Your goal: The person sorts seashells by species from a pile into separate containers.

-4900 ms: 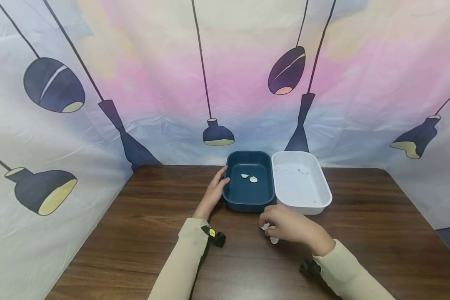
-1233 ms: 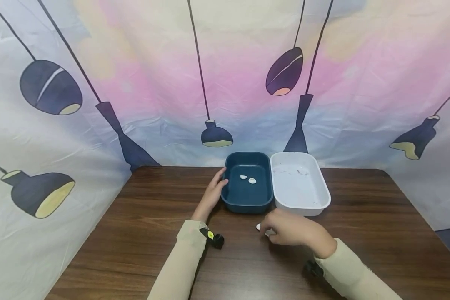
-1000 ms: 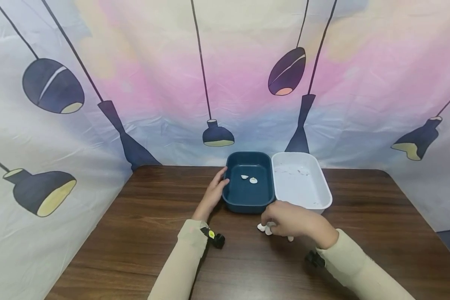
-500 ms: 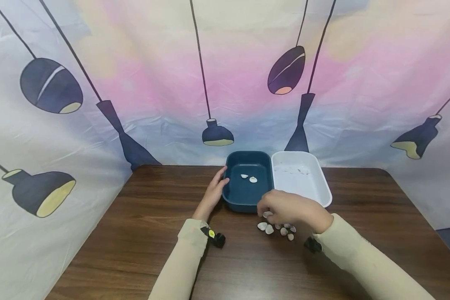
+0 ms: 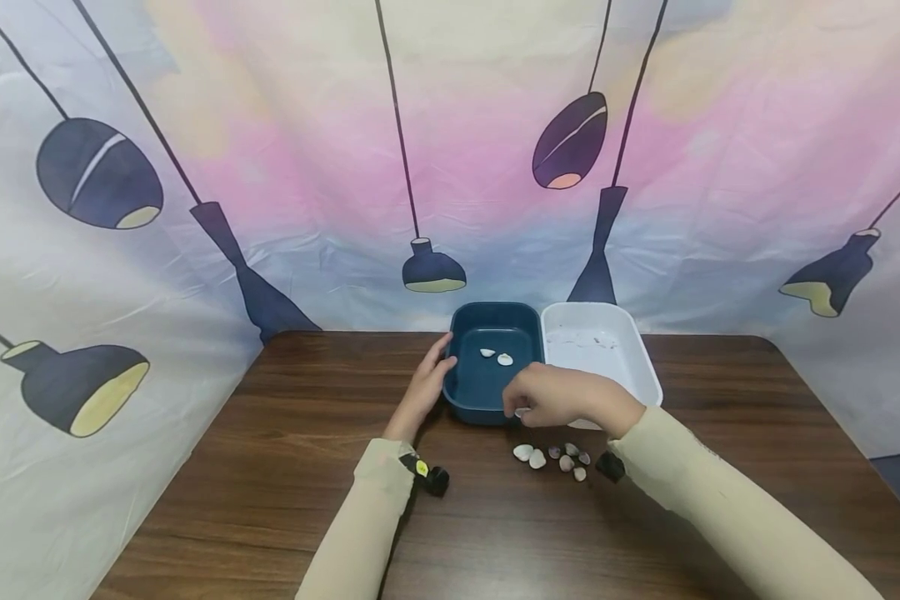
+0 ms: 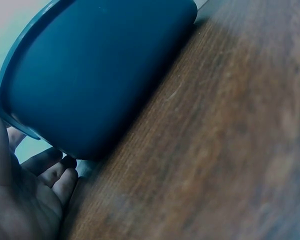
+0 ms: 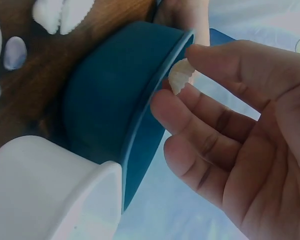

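Observation:
My right hand [image 5: 562, 395] is over the near right rim of the dark blue tray [image 5: 480, 387]. Between thumb and fingertips it pinches a ribbed, pale seashell [image 7: 180, 76], clearest in the right wrist view. In the head view the hand mostly covers this shell. Two white shells [image 5: 505, 360] lie on the blue tray's floor. My left hand [image 5: 422, 390] rests against that tray's left side, thumb and fingers extended along its wall and rim. On the table in front of the trays are two larger white shells [image 5: 523, 452] and several smaller purplish shells [image 5: 566, 462].
A white tray [image 5: 626, 358] with small dark specks inside stands right beside the blue one. Both are near the back edge of the brown wooden table [image 5: 322, 433]. Behind hangs a cloth backdrop [image 5: 307, 167] printed with lamps.
My right hand has lifted a shell from the group on the table and carried it up and left to the blue tray. The loose shells are uncovered. My left hand has stayed in place.

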